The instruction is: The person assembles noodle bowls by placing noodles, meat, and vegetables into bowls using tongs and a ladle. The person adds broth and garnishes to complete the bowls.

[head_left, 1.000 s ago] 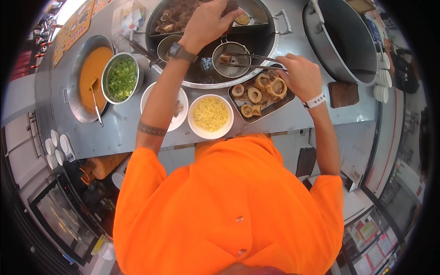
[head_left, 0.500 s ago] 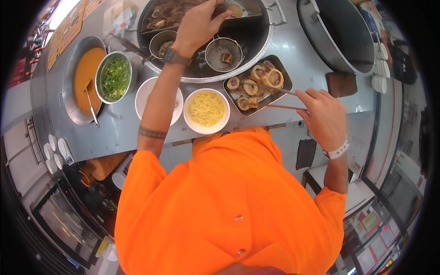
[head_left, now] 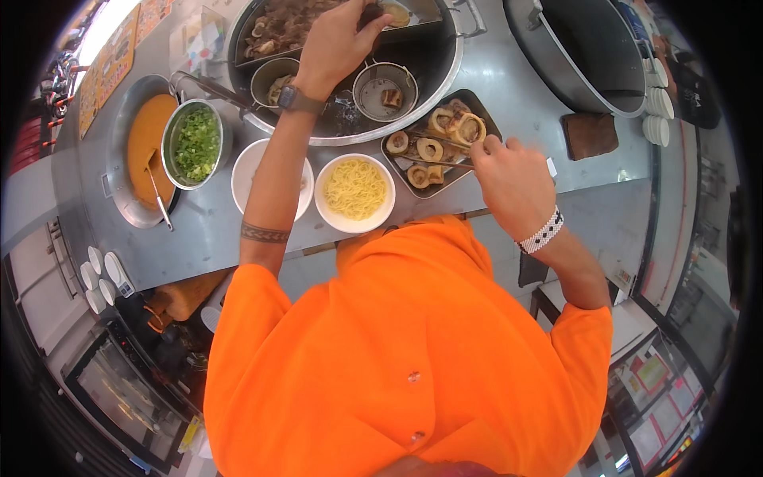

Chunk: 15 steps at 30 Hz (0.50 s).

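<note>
My left hand (head_left: 338, 40) reaches over the large pot and is closed on the dark handle of a wire strainer (head_left: 385, 97). A piece of bone (head_left: 391, 98) lies in that strainer. My right hand (head_left: 515, 179) is closed on a pair of long chopsticks (head_left: 455, 163), their tips among cut marrow bones (head_left: 430, 149) in a dark rectangular tray (head_left: 489, 119). Near the counter's front edge stands a white bowl of yellow noodles (head_left: 354, 188). Left of it, a second white bowl (head_left: 242, 179) is partly hidden by my left forearm.
The large round pot (head_left: 445, 79) holds a divided section of meat pieces (head_left: 278, 30) and another strainer (head_left: 274, 77). At left are a basin of orange sauce (head_left: 145, 147) and a bowl of chopped greens (head_left: 197, 143). A tall pot (head_left: 572, 56) and brown cloth (head_left: 589, 135) lie right.
My right hand has moved left, closer to the tray, carrying the chopsticks further over the bones. The left hand stays over the pot, almost unmoved.
</note>
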Each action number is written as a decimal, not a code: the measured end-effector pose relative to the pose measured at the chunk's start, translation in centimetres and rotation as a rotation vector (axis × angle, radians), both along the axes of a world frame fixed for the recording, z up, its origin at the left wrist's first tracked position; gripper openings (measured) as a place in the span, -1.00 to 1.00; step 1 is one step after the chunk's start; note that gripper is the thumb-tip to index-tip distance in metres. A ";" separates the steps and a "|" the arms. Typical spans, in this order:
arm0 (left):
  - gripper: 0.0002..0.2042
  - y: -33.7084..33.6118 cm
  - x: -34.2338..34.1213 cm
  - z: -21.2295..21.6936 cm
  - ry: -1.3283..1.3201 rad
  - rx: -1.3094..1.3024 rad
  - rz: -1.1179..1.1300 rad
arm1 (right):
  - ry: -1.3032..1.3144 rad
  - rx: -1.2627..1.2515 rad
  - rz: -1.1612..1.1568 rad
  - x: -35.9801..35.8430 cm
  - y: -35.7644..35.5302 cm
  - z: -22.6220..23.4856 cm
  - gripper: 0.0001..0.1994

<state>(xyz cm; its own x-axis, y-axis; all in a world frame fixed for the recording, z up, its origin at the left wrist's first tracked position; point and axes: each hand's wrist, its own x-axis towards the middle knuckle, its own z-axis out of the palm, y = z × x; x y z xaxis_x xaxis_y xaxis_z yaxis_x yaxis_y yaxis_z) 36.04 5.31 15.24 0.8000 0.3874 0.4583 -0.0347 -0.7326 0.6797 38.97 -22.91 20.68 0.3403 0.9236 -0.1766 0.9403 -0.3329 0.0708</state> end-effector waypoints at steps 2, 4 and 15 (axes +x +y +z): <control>-0.80 0.1 0.0 -0.5 0.013 -0.025 0.021 | 0.026 -0.014 -0.007 -0.4 -0.2 0.1 -0.85; -0.79 0.2 -0.1 -0.8 -0.015 -0.029 0.002 | 0.025 -0.008 -0.007 -0.3 -0.5 0.4 -0.85; -0.78 0.3 0.0 -1.4 -0.059 0.031 -0.010 | 0.020 0.025 -0.047 0.1 -0.9 -0.1 -0.87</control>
<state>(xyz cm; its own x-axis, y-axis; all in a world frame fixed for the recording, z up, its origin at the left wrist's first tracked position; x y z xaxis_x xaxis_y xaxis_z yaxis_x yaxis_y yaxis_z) 36.06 5.63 13.83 0.7750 0.3639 0.5167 -0.0817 -0.7530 0.6529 39.11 -23.78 20.59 0.3802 0.9107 -0.1614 0.9247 -0.3784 0.0431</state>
